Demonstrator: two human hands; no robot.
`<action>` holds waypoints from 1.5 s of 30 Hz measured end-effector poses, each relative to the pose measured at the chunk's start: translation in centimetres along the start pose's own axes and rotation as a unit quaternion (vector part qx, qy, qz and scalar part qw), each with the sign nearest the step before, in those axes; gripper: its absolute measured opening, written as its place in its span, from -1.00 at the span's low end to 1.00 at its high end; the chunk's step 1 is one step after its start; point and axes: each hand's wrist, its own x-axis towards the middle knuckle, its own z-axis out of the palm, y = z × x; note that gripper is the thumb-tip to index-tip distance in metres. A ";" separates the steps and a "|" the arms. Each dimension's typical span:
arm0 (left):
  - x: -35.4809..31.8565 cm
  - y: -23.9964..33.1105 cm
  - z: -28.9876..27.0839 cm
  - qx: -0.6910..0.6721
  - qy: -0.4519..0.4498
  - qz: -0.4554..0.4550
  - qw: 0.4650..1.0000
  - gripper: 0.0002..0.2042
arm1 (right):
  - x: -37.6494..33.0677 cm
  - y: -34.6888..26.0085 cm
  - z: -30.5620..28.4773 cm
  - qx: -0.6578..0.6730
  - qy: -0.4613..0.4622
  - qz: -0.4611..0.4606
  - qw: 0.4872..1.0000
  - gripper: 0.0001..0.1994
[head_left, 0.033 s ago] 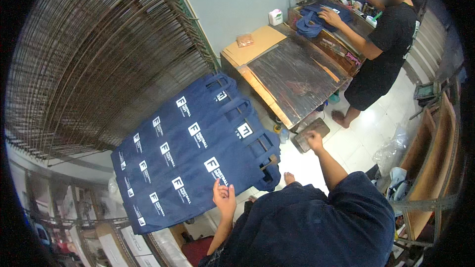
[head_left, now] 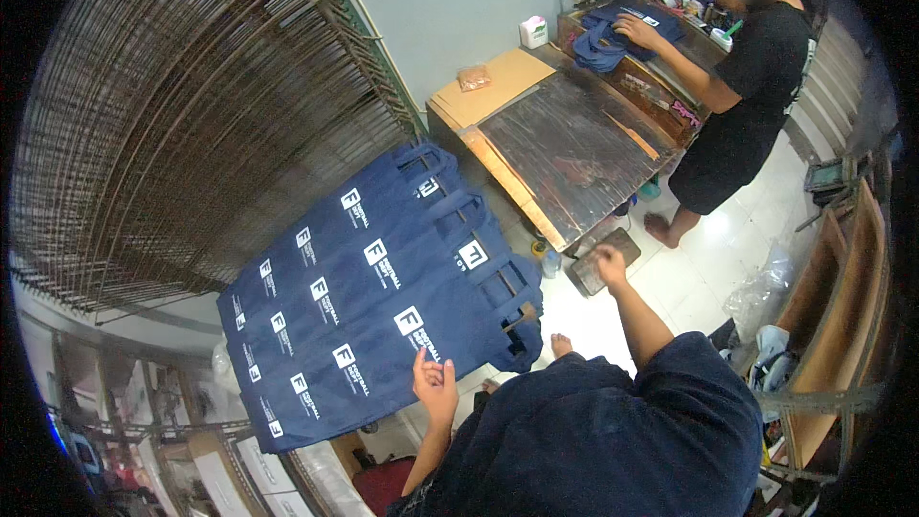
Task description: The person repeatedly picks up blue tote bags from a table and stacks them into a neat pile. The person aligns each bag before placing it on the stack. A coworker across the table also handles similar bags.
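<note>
Several navy blue bags (head_left: 383,297) with white square marks lie overlapping on a rack shelf in front of me. My left hand (head_left: 436,385) is raised at the near edge of the closest bag, fingers pinched on its hem. My right hand (head_left: 607,266) reaches out to the right and grips the edge of a small dark flat board (head_left: 592,273) just below the work table's corner. A bundle of navy cloth (head_left: 593,431) covers my lap and lower arms.
A tall wire drying rack (head_left: 191,105) fills the left. A dark-topped work table (head_left: 574,144) with cardboard (head_left: 493,84) stands ahead. A person in a black shirt (head_left: 756,77) handles navy bags (head_left: 613,38) at the far bench. Wooden frames (head_left: 833,325) lean at right.
</note>
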 end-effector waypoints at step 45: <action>7.6 12.5 22.2 -0.546 -0.462 -0.487 0.501 0.04 | 1.0 -34.5 -11.2 0.346 -0.329 -0.127 0.869 -0.23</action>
